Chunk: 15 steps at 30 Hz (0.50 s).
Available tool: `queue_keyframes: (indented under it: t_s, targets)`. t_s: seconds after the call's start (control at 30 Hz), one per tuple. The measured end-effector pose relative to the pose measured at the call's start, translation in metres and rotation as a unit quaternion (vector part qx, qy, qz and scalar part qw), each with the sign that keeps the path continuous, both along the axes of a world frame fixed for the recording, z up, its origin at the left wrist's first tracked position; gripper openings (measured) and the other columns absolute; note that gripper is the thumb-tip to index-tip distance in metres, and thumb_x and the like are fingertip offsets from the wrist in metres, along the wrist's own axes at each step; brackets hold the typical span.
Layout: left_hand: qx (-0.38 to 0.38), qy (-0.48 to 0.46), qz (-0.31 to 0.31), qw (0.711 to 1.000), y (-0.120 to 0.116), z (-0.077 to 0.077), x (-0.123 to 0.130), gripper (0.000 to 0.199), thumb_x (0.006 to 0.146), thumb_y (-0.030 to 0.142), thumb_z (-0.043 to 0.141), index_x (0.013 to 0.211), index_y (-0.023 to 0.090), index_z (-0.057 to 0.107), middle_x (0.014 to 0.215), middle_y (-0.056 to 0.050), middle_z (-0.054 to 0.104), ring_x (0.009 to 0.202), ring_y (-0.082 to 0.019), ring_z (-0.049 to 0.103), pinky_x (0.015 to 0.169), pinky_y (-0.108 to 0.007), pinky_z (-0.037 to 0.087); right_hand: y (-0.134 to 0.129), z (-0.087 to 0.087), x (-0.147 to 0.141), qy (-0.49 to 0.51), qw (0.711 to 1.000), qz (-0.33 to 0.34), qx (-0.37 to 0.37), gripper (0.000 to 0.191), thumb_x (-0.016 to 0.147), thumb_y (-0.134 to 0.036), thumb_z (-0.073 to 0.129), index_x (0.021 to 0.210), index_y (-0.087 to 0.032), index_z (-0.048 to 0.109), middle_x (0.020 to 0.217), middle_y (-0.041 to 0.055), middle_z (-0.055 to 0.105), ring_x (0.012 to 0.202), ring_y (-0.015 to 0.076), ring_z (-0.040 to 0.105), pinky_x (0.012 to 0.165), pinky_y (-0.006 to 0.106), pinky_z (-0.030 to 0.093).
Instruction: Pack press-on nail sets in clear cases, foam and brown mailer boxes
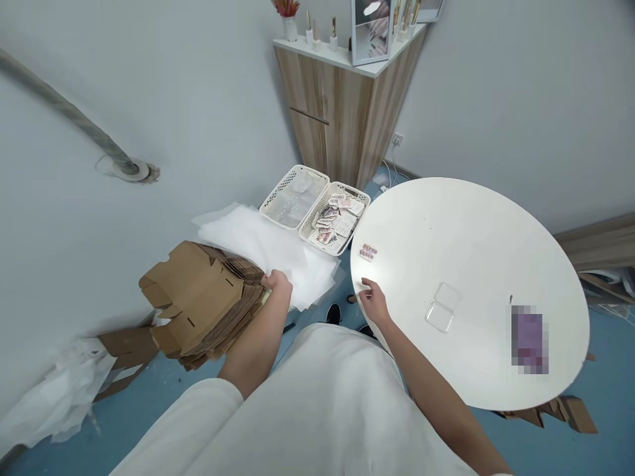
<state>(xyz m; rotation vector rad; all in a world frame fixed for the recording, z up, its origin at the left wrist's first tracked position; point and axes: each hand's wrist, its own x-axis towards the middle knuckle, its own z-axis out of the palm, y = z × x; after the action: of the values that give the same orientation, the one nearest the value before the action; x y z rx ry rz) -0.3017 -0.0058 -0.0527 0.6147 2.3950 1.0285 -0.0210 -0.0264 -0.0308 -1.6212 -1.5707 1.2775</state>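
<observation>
My left hand is between a stack of flat brown cardboard boxes and a pile of thin white foam sheets. Its fingers look curled, and what they grip is too small to make out. Over the near left edge of the round white table, my right hand is open, thumb and forefinger apart, with nothing visible in it. A small card of pink press-on nails lies on the table just beyond that hand. Right of it rests a clear plastic case, its lid folded open.
Two white baskets stand ahead: one with clear plastic cases, one with nail cards. A wooden cabinet fills the corner. A blurred purple item is on the table's right. Cardboard and white wrapping are low down.
</observation>
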Motion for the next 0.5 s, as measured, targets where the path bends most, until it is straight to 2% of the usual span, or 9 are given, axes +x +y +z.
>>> queue_keyframes:
  t_s: [0.07,0.1,0.13,0.17,0.27,0.37,0.43,0.5]
  targets:
    - [-0.018,0.010,0.079,0.997,-0.003,0.006,0.005,0.062,0.080,0.028,0.052,0.131,0.013,0.020,0.131,-0.022,0.025,0.118,-0.030,0.037,0.088,-0.048,0.037,0.005,-0.003,-0.001,-0.015,0.999,-0.030,0.011,0.043,0.076,-0.030,0.044,0.118,-0.020,0.044,0.120,0.0096,0.049,0.089,0.0176,0.055,0.076,0.035,0.048]
    - [-0.025,0.030,0.112,0.993,-0.005,0.010,0.009,0.074,0.077,0.028,0.055,0.134,0.014,0.010,0.136,-0.023,0.014,0.124,-0.032,0.027,0.094,-0.050,0.030,0.008,-0.005,0.000,-0.026,0.998,-0.047,0.021,0.045,0.076,-0.030,0.044,0.119,-0.020,0.043,0.120,0.0099,0.048,0.092,0.0187,0.054,0.078,0.036,0.047]
    - [-0.024,0.083,0.135,0.987,-0.006,0.016,0.013,0.085,0.071,0.028,0.060,0.135,0.014,0.005,0.137,-0.023,0.011,0.126,-0.033,0.021,0.098,-0.051,0.023,0.011,-0.007,0.000,-0.038,0.997,-0.065,0.029,0.046,0.075,-0.030,0.045,0.120,-0.020,0.042,0.121,0.0101,0.047,0.096,0.0198,0.052,0.081,0.037,0.046]
    - [-0.016,0.138,0.119,0.983,-0.006,0.024,0.019,0.092,0.068,0.027,0.063,0.135,0.013,0.002,0.138,-0.023,0.008,0.128,-0.034,0.016,0.100,-0.051,0.018,0.015,-0.009,0.001,-0.051,0.995,-0.080,0.035,0.048,0.074,-0.030,0.046,0.121,-0.020,0.041,0.121,0.0103,0.046,0.100,0.0208,0.050,0.083,0.038,0.045]
    - [0.023,0.232,-0.036,0.972,0.000,0.048,0.040,0.093,0.068,0.028,0.060,0.135,0.012,-0.001,0.140,-0.023,0.004,0.131,-0.033,0.005,0.102,-0.052,0.011,0.030,-0.017,0.005,-0.086,0.990,-0.105,0.034,0.053,0.073,-0.031,0.047,0.124,-0.019,0.037,0.124,0.0107,0.043,0.106,0.0229,0.047,0.086,0.039,0.043]
    - [0.040,0.251,-0.216,0.943,0.017,0.064,0.067,0.081,0.070,0.031,0.057,0.135,0.017,0.012,0.142,-0.018,0.004,0.131,-0.034,0.001,0.101,-0.053,0.009,0.052,-0.023,0.011,-0.126,0.987,-0.092,0.036,0.062,0.071,-0.033,0.050,0.128,-0.018,0.031,0.126,0.0120,0.040,0.106,0.0249,0.046,0.090,0.041,0.040]
    - [0.039,0.249,-0.326,0.911,0.034,0.064,0.086,0.070,0.072,0.029,0.056,0.133,0.020,0.022,0.142,-0.015,0.013,0.130,-0.033,0.010,0.101,-0.052,0.013,0.068,-0.026,0.014,-0.157,0.984,-0.077,0.032,0.068,0.069,-0.033,0.053,0.130,-0.017,0.028,0.125,0.0128,0.039,0.108,0.0266,0.044,0.092,0.042,0.038]
    - [0.036,0.212,-0.474,0.854,0.053,0.056,0.102,0.063,0.074,0.024,0.054,0.131,0.023,0.027,0.135,-0.012,0.030,0.125,-0.029,0.028,0.099,-0.045,0.024,0.083,-0.028,0.016,-0.189,0.979,-0.068,0.019,0.071,0.068,-0.034,0.055,0.131,-0.018,0.027,0.123,0.0131,0.039,0.109,0.0277,0.042,0.093,0.043,0.037]
